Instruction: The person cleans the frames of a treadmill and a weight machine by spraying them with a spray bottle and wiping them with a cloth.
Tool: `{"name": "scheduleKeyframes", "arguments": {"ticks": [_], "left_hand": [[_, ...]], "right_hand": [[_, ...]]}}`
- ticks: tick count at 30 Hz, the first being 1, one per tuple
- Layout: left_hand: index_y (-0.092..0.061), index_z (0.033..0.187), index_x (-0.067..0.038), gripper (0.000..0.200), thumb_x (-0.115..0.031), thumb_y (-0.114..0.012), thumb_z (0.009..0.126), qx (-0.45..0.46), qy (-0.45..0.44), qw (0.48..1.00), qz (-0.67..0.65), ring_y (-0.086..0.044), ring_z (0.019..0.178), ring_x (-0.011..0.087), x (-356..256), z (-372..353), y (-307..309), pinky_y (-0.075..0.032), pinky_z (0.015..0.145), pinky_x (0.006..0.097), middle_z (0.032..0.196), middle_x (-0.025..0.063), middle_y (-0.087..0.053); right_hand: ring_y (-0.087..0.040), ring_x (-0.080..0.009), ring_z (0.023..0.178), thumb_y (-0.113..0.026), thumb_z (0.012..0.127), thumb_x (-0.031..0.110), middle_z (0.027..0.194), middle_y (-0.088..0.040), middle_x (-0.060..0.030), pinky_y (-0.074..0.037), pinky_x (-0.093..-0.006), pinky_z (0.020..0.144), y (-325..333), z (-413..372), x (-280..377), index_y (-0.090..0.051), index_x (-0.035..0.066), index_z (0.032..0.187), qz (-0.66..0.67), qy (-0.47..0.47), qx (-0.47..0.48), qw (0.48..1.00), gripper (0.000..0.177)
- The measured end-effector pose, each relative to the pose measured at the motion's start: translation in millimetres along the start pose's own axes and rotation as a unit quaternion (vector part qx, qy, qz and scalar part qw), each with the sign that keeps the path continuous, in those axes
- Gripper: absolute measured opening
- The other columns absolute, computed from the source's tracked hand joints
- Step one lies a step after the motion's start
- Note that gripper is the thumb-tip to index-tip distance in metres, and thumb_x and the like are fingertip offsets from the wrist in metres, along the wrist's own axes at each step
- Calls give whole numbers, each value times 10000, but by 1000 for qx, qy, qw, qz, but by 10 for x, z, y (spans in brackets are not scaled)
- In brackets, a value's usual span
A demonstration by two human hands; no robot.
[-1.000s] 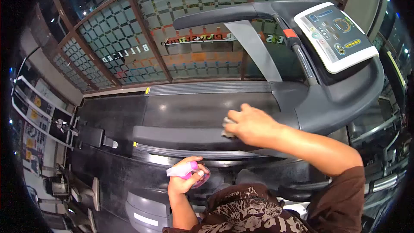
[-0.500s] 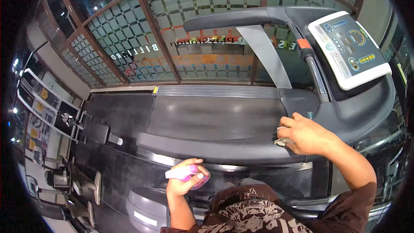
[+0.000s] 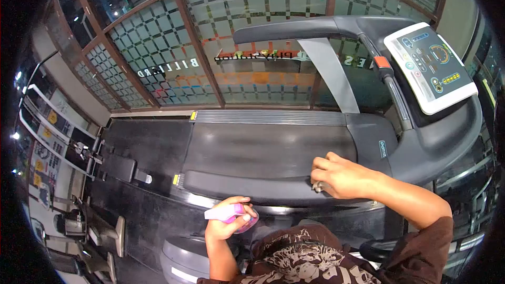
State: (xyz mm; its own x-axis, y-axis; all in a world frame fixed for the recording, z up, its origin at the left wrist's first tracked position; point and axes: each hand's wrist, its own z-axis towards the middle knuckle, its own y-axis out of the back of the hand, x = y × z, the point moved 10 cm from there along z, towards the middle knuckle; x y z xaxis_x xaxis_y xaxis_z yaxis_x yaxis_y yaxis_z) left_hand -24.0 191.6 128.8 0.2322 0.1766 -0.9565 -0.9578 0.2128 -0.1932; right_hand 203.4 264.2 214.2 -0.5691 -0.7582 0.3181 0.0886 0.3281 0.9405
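My left hand (image 3: 227, 222) is closed around a spray bottle (image 3: 230, 212) with a pink and white trigger head, held in front of my body at the near side of the treadmill. My right hand (image 3: 344, 177) has a small greyish cloth (image 3: 319, 185) bunched under its curled fingers. It rests over the near black handrail (image 3: 252, 188), with the cloth right at the rail's surface. Beyond the rail lies the dark running belt (image 3: 273, 147). The treadmill's console (image 3: 431, 68), with a white frame and buttons, is up to the right.
The far handrail (image 3: 284, 30) runs in front of glass panels (image 3: 263, 81) with lettering. An upright grip with a red sensor (image 3: 382, 62) stands beside the console. At the left are a black padded bench (image 3: 120, 169) and metal gym frames. A grey machine housing (image 3: 184, 257) sits below my left hand.
My right hand has slid left along the near handrail with the cloth. The left hand keeps its hold on the spray bottle, and the view has shifted slightly.
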Motion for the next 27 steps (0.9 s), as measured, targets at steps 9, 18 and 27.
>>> {"name": "scheduleKeyframes", "arguments": {"ticks": [9,18,27], "left_hand": [[-596,1189,62,391,7,-713,820,-47,-16,999,19,-709,880,236,-356,-346,962,-517,936,387,897,144,-725],[-586,1206,59,394,9,-700,833,-27,0,1000,11,-694,888,229,-487,-348,1215,-515,921,388,903,139,-721],[-564,1226,57,432,6,-703,820,-43,8,999,24,-710,899,254,-474,-480,1740,-501,972,417,882,135,-719]], "right_hand": [[-539,-362,932,-614,858,84,1103,-545,-131,-503,-456,825,-375,1328,714,-609,58,1057,27,72,-31,997,201],[-536,-359,924,-657,826,102,1064,-551,-99,-513,-454,806,-584,2258,1173,-624,92,1068,55,90,-148,983,245],[-560,-330,947,-696,772,92,1083,-589,-63,-519,-431,843,-147,821,350,-698,149,1148,-36,-123,4,992,381]]}}
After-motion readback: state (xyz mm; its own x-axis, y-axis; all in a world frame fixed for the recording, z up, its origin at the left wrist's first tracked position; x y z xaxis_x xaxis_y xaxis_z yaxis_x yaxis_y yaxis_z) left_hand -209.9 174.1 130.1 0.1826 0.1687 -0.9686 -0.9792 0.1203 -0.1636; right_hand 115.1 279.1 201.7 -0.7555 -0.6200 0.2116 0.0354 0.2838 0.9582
